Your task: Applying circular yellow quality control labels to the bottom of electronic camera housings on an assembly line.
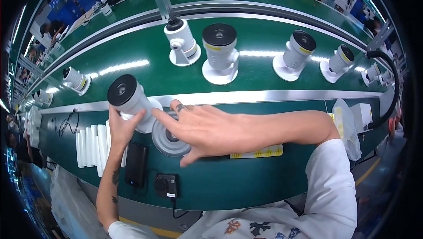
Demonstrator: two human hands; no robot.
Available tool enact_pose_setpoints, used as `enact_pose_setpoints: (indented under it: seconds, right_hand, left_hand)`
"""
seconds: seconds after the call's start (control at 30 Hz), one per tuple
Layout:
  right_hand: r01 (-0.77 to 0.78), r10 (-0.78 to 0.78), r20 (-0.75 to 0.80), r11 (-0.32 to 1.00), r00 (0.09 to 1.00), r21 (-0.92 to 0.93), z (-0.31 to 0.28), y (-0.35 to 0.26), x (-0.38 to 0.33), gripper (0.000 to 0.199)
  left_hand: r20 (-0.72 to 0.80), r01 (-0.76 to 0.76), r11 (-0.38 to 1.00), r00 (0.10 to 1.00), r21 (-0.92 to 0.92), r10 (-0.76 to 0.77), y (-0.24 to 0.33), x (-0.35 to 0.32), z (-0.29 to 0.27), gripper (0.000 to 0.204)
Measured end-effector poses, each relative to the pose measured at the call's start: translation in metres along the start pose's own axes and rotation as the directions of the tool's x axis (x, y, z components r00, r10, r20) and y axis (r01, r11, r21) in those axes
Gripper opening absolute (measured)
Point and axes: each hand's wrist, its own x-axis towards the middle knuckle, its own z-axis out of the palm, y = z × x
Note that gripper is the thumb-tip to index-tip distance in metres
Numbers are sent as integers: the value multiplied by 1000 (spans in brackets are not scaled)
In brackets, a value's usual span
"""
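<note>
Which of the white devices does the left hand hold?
The white device by the grey disc: the left hand holds it, while the others stand beyond the metal rail.

White camera, black front upward, tilted

The white device has a smooth, satin plastic body and a darker, slightly glossy black plastic cap. Under it, the table looks smooth and nearly matt, whereas the green belt shines with glossy streaks. A metal rail has a bright, smooth finish. The grey disc looks like smooth plastic. A plastic bag is thin, crinkled and translucent; the sleeve is soft, matt cloth.
</note>
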Motion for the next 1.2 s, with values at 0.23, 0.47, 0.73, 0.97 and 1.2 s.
enact_pose_setpoints:
  seconds: [0.23, 0.47, 0.73, 0.97, 1.2]
  right_hand:
    - [-588, 296, -644, 752, 705, -298, -47, 137, 6, 101]
    - [-439, 422, -506, 894, 752, 93, -54, 152, 2, 86]
    - [-133, 43, -650, 987, 759, -90, -111, 23, -145, 103]
    - [-271, 237, 147, 922, 960, 278, -102, -62, -259, 91]
    - [-120, 107, 72, 967, 992, 225, -53, -78, -254, 85]
  left_hand:
    - [25, -53, 988, 998, -143, 57, -25, -1, 9, 79]
    - [33, -5, 1000, 999, 8, 5, -28, -30, -29, 77]
    - [281, -93, 994, 957, 64, 72, 137, -147, -106, 25]
    - [614, -232, 971, 774, 51, 153, 220, -181, 43, 26]
    - [479, -249, 948, 868, 197, 128, 179, -169, 112, 37]
